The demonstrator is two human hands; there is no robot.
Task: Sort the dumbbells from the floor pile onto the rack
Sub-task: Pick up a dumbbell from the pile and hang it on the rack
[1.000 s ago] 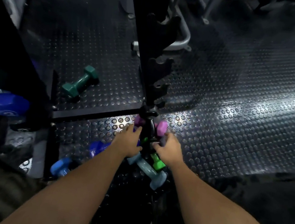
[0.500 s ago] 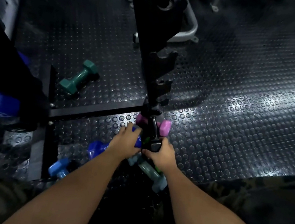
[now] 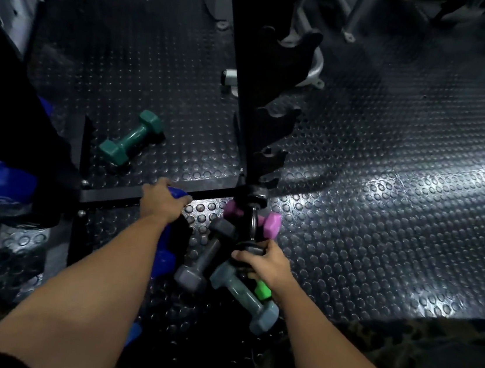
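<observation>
Hands gripping dumbbells: left hand (image 3: 162,203) a blue dumbbell (image 3: 179,193), right hand (image 3: 266,261) one under the rack (image 3: 253,99).

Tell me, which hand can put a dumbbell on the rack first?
Probably the left hand. It already grips a blue dumbbell, lifted beside the rack. The right hand holds a dark piece low in the pile, close against the rack's foot.
</observation>
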